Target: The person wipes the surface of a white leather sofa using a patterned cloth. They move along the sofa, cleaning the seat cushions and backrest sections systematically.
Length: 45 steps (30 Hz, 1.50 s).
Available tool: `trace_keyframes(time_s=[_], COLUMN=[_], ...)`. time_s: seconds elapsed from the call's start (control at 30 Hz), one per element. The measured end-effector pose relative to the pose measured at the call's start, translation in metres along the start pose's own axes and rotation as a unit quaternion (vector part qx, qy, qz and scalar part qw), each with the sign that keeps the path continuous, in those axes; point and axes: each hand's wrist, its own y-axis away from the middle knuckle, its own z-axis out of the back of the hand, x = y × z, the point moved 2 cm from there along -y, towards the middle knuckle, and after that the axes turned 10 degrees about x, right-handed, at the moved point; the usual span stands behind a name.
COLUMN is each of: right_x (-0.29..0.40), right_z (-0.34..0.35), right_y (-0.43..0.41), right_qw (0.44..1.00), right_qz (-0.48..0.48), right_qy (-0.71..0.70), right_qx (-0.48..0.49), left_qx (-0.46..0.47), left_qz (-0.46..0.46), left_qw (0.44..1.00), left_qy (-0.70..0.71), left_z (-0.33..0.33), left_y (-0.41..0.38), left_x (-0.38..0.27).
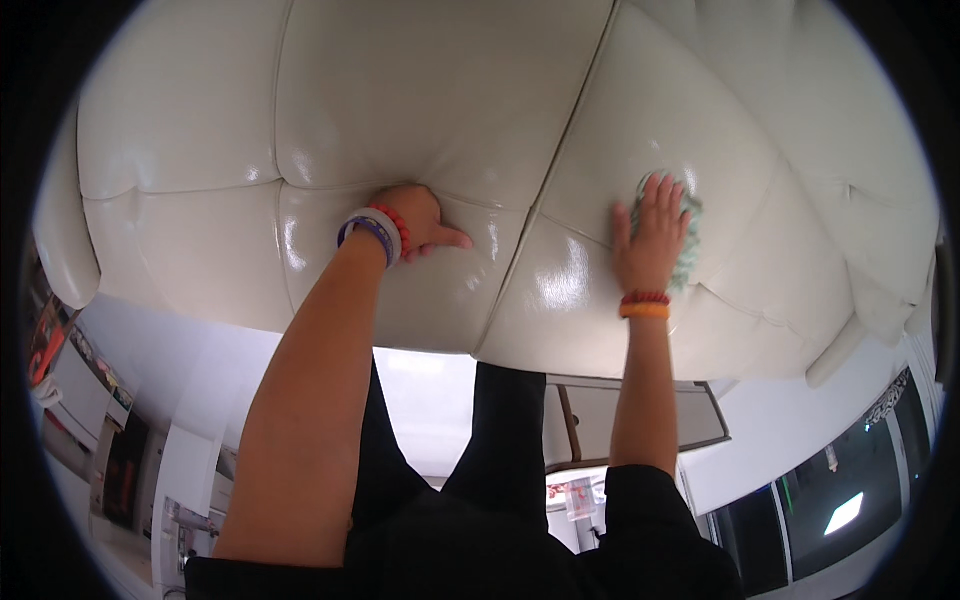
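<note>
A glossy cream leather sofa [442, 82] with seams across its cushions spans the view before me. My left hand [420, 214] leans on the front part of its seat, fingers curled under and thumb sticking out to the right; nothing shows in it. To the right, past the gap between two cushions, my right hand [651, 240] lies spread over a pale green, textured cloth [688, 259]. The palm presses this cloth against the leather and hides much of it. Beaded and band bracelets circle both wrists.
A sofa arm [64, 217] stands at the far left. Below the seat edge is a pale floor [424, 405], with a brown-edged white piece of furniture [637, 424] behind my right arm. A dark window [840, 480] lies at the lower right, shelving [187, 469] at the lower left.
</note>
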Motion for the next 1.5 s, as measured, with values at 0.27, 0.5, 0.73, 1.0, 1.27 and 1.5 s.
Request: trace_keyframes(time_s=[0.27,0.5,0.73,1.0,1.27,1.5], right_x=[-0.029,0.055,0.060,0.072,0.068,0.064], right_z=[0.045,0.005,0.013,0.018,0.013,0.011], right_y=[-0.148,0.010,-0.036,-0.130,-0.048,-0.062], right_qw=[0.999,0.986,0.973,0.972,0.990,0.987], right_qz=[0.022,0.163,0.204,0.215,0.129,0.099], right_qy=[-0.010,-0.007,0.096,0.070,0.018,0.117], right_qx=[-0.048,0.030,0.050,-0.071,-0.051,-0.050], left_qx=[-0.003,-0.014,0.006,0.001,-0.004,0.010], left_qz=[0.005,-0.023,-0.037,-0.028,-0.047,-0.029], left_qw=[1.000,1.000,0.999,0.999,0.999,0.999], left_qy=[-0.030,0.005,-0.011,-0.027,-0.023,-0.030], left_z=[0.004,-0.001,-0.003,0.001,0.001,-0.001], left_y=[0.010,0.007,-0.004,-0.001,-0.005,0.001], left_x=[-0.004,0.008,0.007,0.009,0.010,0.012])
